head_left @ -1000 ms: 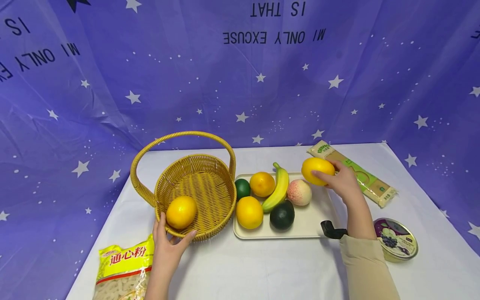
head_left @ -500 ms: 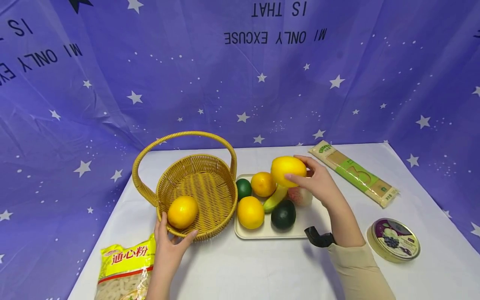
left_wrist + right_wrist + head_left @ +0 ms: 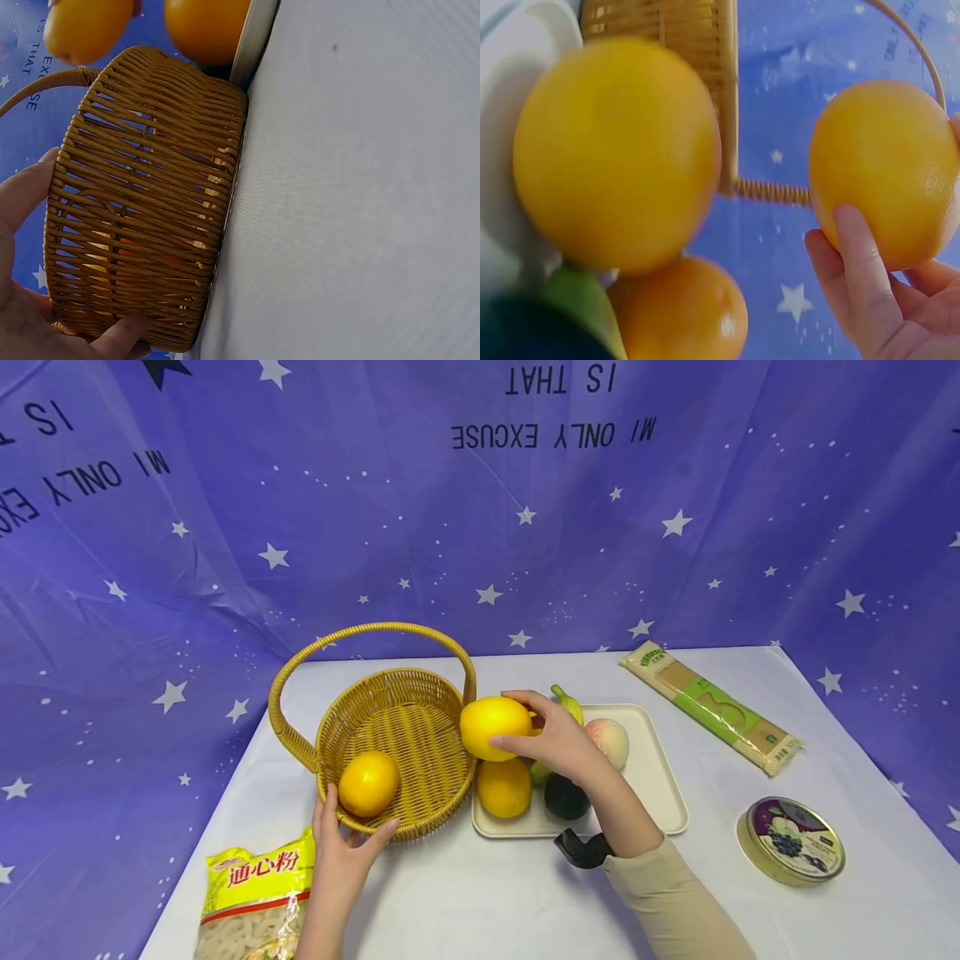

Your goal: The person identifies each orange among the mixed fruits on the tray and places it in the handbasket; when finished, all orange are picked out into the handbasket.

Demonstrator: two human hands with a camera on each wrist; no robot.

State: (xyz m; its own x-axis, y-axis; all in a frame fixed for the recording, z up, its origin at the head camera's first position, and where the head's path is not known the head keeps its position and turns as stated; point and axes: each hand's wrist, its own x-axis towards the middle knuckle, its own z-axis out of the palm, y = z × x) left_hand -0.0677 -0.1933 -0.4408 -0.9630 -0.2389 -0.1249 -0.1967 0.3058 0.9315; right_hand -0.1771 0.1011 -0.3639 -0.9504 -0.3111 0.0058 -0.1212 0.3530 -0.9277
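Head view: the right hand (image 3: 551, 737) pinches a smooth, oval yellow fruit (image 3: 495, 728) above the left edge of the tray (image 3: 652, 777) — near the woven basket (image 3: 423, 760). Left wrist: the left hand (image 3: 37, 330), fingers spread, grips ribbed, curved wicker. Right wrist: fingertips press the fruit's glossy, rounded skin.
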